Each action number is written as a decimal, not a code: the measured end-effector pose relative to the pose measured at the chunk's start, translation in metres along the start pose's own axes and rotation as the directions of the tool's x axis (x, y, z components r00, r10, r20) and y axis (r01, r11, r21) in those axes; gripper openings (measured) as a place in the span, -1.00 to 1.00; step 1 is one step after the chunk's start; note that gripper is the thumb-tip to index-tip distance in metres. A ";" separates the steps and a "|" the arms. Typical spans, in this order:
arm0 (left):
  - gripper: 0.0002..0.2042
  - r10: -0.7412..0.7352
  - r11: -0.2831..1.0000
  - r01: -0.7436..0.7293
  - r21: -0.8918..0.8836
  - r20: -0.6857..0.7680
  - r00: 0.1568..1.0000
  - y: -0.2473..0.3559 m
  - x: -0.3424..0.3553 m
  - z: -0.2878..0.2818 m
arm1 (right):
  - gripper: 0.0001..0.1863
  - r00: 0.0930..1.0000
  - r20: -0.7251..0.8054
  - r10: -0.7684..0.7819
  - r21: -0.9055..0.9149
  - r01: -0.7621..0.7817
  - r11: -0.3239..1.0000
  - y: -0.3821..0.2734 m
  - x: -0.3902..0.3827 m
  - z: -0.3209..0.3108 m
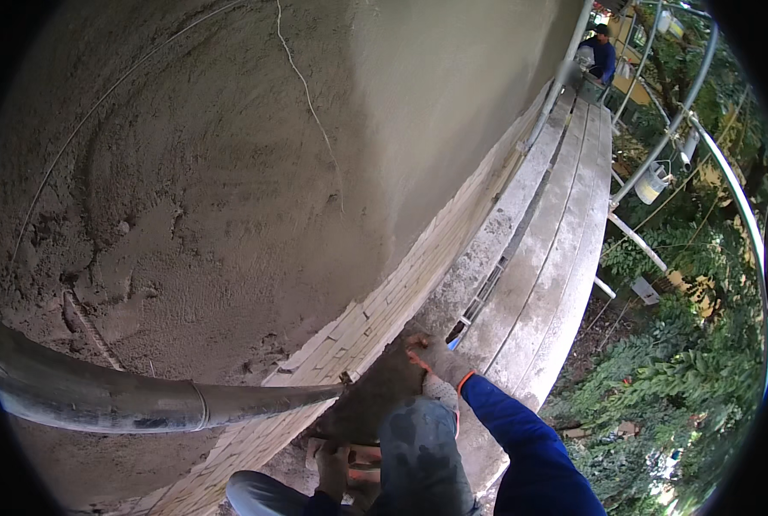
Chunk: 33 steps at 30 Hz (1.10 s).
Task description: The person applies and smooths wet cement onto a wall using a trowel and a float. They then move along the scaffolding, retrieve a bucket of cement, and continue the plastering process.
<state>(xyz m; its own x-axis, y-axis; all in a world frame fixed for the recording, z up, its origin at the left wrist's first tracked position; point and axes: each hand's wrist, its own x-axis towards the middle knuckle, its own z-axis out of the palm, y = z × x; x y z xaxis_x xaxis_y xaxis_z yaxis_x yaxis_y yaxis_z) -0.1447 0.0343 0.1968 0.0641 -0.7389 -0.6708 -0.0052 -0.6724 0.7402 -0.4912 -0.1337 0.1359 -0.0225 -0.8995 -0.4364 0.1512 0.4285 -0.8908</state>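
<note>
My right hand (pixel 435 361), in a dirty glove with an orange cuff, has its fingers curled at the far edge of a dark, mortar-covered surface (pixel 371 396); what it grips is unclear. My left hand (pixel 332 473) is low at the near side of that surface, beside an orange-and-grey object (pixel 362 464), its fingers mostly hidden. My grey-clad knee (pixel 414 439) is between the hands. A thick grey tube (pixel 143 404) crosses at the left to the exposed pale brick strip (pixel 401 301) along the base of the plastered wall (pixel 229 215).
Scaffold planks (pixel 530 301) run away along the curving wall. A co-worker in dark blue (pixel 601 60) is at their far end. Metal scaffold poles (pixel 737 189) line the right, with a hanging bucket (pixel 652 182) and trees (pixel 676 361) beyond.
</note>
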 end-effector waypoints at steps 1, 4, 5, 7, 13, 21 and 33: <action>-0.90 0.070 0.996 -0.075 0.049 0.097 0.993 0.065 -0.026 0.015 | -0.79 0.979 -0.096 0.178 0.119 -0.166 0.979 -0.028 -0.014 -0.029; -0.90 0.088 0.973 -0.111 0.200 0.123 0.988 0.206 -0.105 0.024 | -0.83 0.989 -0.116 0.091 0.340 -0.047 0.939 -0.161 -0.105 -0.027; -0.89 0.120 0.950 -0.158 0.271 0.150 0.981 0.238 -0.122 0.034 | -0.85 0.984 -0.150 0.093 0.352 -0.035 0.935 -0.205 -0.138 -0.039; -0.87 0.183 0.836 -0.278 0.474 0.239 0.954 0.300 -0.151 0.056 | -0.77 0.992 -0.122 -0.015 0.310 0.053 0.949 -0.271 -0.207 -0.059; -0.76 0.211 0.443 -0.511 0.737 0.468 0.858 0.462 -0.176 0.114 | -0.67 0.454 0.806 -0.381 0.339 0.173 0.925 -0.507 -0.329 -0.051; -0.76 0.159 -0.091 -0.337 0.937 0.348 0.924 0.528 -0.182 0.067 | -0.69 0.389 0.723 -0.572 0.484 0.306 0.820 -0.634 -0.333 -0.096; -0.94 0.230 -0.013 -0.373 0.928 0.366 0.902 0.504 -0.150 0.052 | -0.72 0.680 0.283 -0.676 0.319 0.598 0.735 -0.773 -0.344 -0.152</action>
<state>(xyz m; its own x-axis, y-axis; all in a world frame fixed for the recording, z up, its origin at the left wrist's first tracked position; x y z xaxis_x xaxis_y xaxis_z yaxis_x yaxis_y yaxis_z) -0.2085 -0.1963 0.6678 -0.3088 -0.8372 -0.4513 -0.9496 0.2440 0.1969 -0.7500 -0.1422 0.9557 0.1621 -0.9260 0.3409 0.4133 -0.2500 -0.8756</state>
